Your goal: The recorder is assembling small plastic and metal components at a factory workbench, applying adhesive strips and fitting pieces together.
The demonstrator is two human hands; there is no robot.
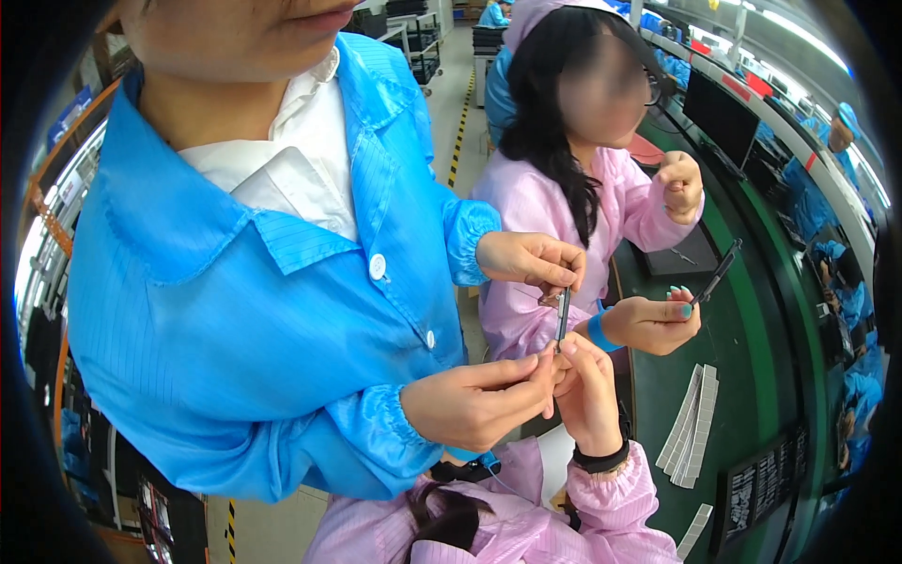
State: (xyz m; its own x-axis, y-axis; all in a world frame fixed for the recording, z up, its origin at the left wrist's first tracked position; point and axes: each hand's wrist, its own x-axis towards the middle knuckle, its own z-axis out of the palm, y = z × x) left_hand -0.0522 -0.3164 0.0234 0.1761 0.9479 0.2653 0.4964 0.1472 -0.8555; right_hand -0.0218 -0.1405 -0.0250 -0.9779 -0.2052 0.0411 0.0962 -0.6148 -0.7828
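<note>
In my head view, the right hand (pixel 590 404) bent its fingertips to the near end of a thin dark strip (pixel 563 315); I couldn't tell whether they pinched it, and the left hand was hidden. A co-worker's blue-cuffed hand (pixel 534 260) pinched the far end, left of the green table (pixel 738 343).

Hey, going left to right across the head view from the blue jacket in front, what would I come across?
Blue jacket, slim dark part held between fingers, black wristband, fanned pale strips, black tray on the green bench.
</note>
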